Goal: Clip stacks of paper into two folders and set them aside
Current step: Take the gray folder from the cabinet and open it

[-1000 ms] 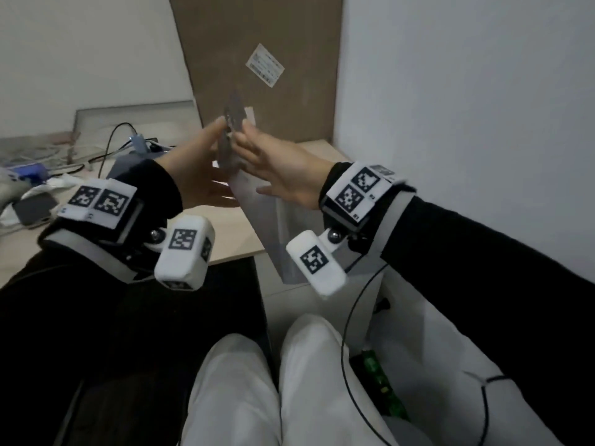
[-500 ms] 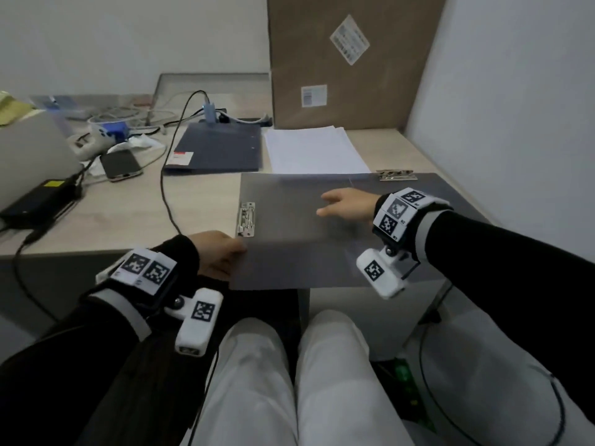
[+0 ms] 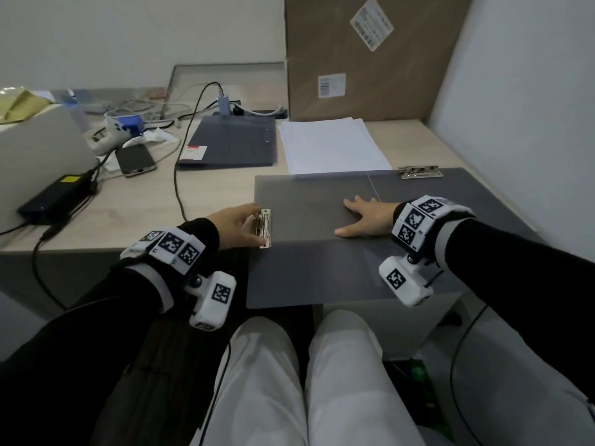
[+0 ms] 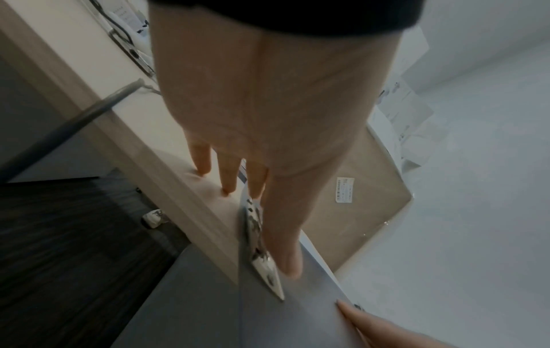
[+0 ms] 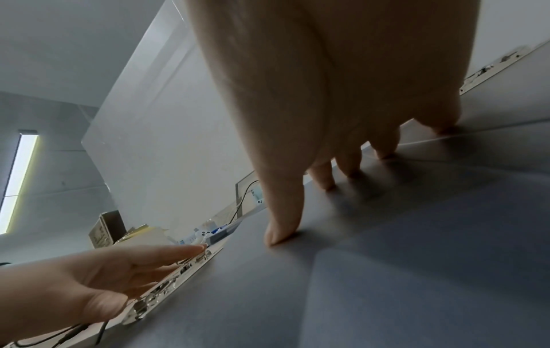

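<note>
A grey folder lies open on the desk and overhangs its front edge. One metal clip sits on its left edge, another clip at its far right edge. My left hand touches the left clip with its fingers stretched out; in the left wrist view the thumb lies along the clip. My right hand rests flat on the middle of the folder, fingers spread, fingertips pressing down. A stack of white paper lies behind the folder. A second, closed dark folder lies to its left.
A big cardboard box stands against the back wall. Cables, a phone, a black power brick and a grey case crowd the desk's left side. A white wall closes the right.
A second ago both hands held the folder up in the air. It now lies open on the desk; my left hand has moved from its front corner to the clip.
</note>
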